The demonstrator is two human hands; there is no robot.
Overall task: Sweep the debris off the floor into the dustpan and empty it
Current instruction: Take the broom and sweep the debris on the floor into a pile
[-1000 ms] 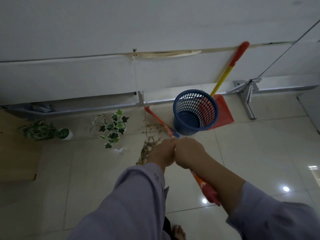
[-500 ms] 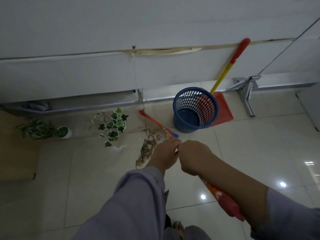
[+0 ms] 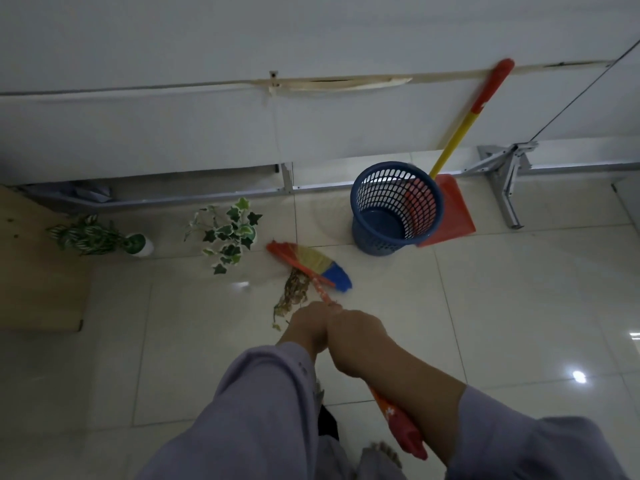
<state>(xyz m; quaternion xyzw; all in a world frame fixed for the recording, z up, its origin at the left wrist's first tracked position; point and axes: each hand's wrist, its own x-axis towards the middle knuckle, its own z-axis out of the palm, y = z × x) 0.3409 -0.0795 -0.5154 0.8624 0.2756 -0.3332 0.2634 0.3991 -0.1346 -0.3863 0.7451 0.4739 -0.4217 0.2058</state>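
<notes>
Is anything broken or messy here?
Yes. A clump of dry plant debris lies loose on the floor tiles, by the broom head. One small potted plant lies tipped on its side. On the wall, a pale strip is peeling and sagging away.

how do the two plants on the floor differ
The left plant lies tipped on its side, its white pot pointing right; the ivy plant seems to stand upright, its pot hidden by leaves. The left plant has narrow striped leaves; the ivy plant has broad lobed leaves with pale edges. The ivy plant sits nearer the broom. Both are small, green and near the wall.
</notes>
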